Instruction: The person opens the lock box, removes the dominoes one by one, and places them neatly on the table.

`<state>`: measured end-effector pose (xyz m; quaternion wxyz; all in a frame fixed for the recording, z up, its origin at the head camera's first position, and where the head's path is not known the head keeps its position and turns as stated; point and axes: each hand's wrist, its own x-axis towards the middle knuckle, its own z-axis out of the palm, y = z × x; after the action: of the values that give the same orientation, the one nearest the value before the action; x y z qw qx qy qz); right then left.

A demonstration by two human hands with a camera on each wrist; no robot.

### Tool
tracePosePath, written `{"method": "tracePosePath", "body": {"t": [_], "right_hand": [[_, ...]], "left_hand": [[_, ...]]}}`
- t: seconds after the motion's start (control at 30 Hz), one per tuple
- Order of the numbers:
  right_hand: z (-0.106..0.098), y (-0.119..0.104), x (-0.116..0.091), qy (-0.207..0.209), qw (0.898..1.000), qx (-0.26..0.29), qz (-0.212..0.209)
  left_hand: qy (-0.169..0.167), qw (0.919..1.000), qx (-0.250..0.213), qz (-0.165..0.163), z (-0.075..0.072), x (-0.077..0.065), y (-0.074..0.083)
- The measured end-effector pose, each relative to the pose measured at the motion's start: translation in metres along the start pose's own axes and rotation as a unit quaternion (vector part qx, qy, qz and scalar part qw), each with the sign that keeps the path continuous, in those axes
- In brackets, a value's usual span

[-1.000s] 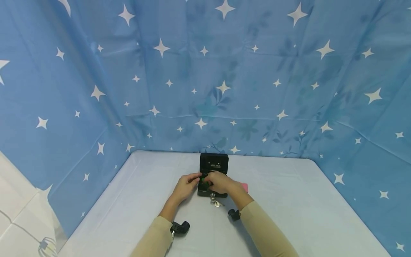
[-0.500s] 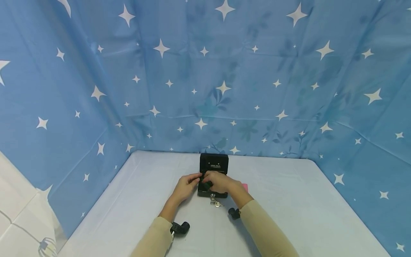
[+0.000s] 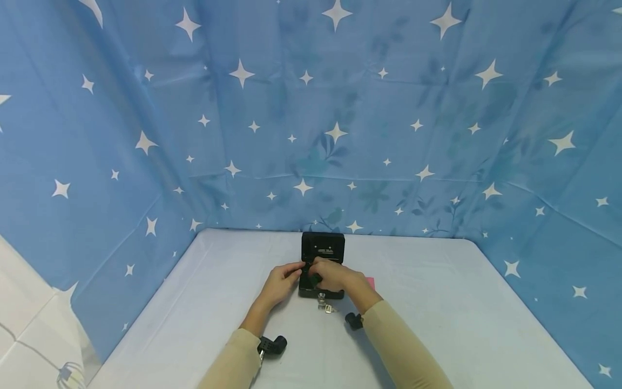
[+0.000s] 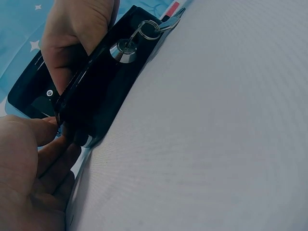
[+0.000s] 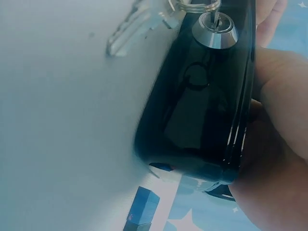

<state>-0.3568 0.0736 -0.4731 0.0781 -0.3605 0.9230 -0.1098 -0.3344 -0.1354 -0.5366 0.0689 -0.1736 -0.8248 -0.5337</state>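
A black cash box point(image 3: 323, 295) stands on the table with its lid point(image 3: 323, 246) raised. From the box's front lock point(image 5: 215, 30) hangs a ring with keys point(image 3: 328, 309). My left hand point(image 3: 279, 283) pinches the box's left side, thumb at the rim and fingers against the outer wall, as the left wrist view shows. My right hand point(image 3: 330, 274) reaches down into the box from the right, fingers curled round a small dark green thing point(image 3: 316, 279) whose kind is unclear. The box wall hides those fingertips in both wrist views.
A pink piece point(image 3: 371, 282) lies right of the box, partly behind my right wrist. A small blue block-like thing point(image 5: 143, 207) shows beyond the box in the right wrist view. A blue star-patterned curtain point(image 3: 311, 135) hangs behind the white table point(image 3: 418, 281).
Green that showed at my right fingers inside the box a second ago has shifted and looks darker. My left hand keeps its place, and the head view has tilted slightly.
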Motion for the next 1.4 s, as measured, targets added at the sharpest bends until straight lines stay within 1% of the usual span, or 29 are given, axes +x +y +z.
{"method": "tracePosePath", "body": {"t": [0.13,0.27,0.33,0.43,0.57,0.73,0.87,0.97,1.17,1.3,1.4], "right_hand": [[0.003,0.002,-0.001,0.004,1.000,0.002,0.007],[0.004,0.002,-0.006,0.028,0.999,0.024,0.003],[0.004,0.001,-0.010,0.046,0.998,0.037,0.000],[0.005,0.000,-0.018,0.079,0.995,0.059,0.002],[0.006,-0.001,-0.027,0.132,0.989,0.068,0.000],[0.006,-0.001,-0.036,0.189,0.981,0.052,-0.010],[0.004,0.002,-0.042,0.216,0.976,0.038,-0.015],[0.004,0.004,-0.044,0.219,0.975,0.032,-0.015],[0.006,0.009,-0.045,0.203,0.979,0.017,-0.001],[0.006,0.010,-0.046,0.205,0.979,0.018,-0.002],[0.006,0.010,-0.048,0.203,0.979,0.022,0.004]], "left_hand": [[-0.002,1.0000,0.002,0.002,-0.001,-0.001,-0.001],[-0.006,1.0000,-0.002,-0.004,-0.001,-0.001,0.000],[-0.007,1.0000,-0.004,-0.006,-0.002,-0.001,0.000],[-0.007,1.0000,-0.002,0.000,-0.002,-0.001,0.001],[-0.002,1.0000,-0.006,0.000,-0.001,-0.001,0.001],[0.004,0.9999,-0.014,0.000,0.000,0.000,0.001],[0.001,0.9998,-0.020,0.000,0.000,-0.001,0.003],[-0.001,0.9999,-0.015,0.002,-0.001,-0.001,0.004],[-0.008,0.9999,-0.008,-0.006,-0.002,0.000,0.001],[-0.007,0.9999,-0.009,0.000,-0.001,0.000,0.000],[-0.006,0.9999,-0.013,-0.004,0.000,0.000,0.001]]}}
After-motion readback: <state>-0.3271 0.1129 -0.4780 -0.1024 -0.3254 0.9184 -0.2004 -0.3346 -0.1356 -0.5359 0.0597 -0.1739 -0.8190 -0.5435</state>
